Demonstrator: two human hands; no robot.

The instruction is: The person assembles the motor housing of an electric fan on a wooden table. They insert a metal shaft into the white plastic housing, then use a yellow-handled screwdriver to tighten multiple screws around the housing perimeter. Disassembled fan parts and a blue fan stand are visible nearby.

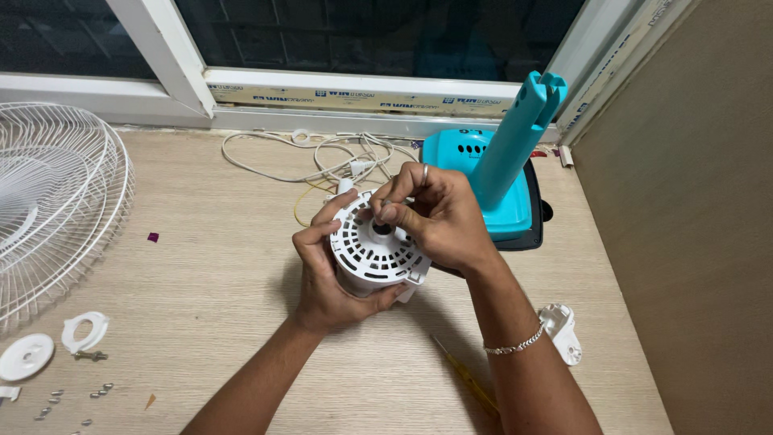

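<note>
My left hand (320, 274) cups a round white slotted fan motor housing (370, 258) from the left and below, held just above the wooden table. My right hand (439, 217) reaches over its top, with the fingertips pinched at the dark hole in the middle of the housing; whether a small part sits between them I cannot tell. A ring is on one finger and a silver bracelet on the right wrist.
A teal fan base with an upright post (503, 173) stands just behind my right hand. White cord (322, 157) coils near the window. A white wire grille (56, 201) lies at left, with white discs (26, 357) and screws (56, 399). A yellow screwdriver (467, 379) and white bracket (562, 332) lie at right.
</note>
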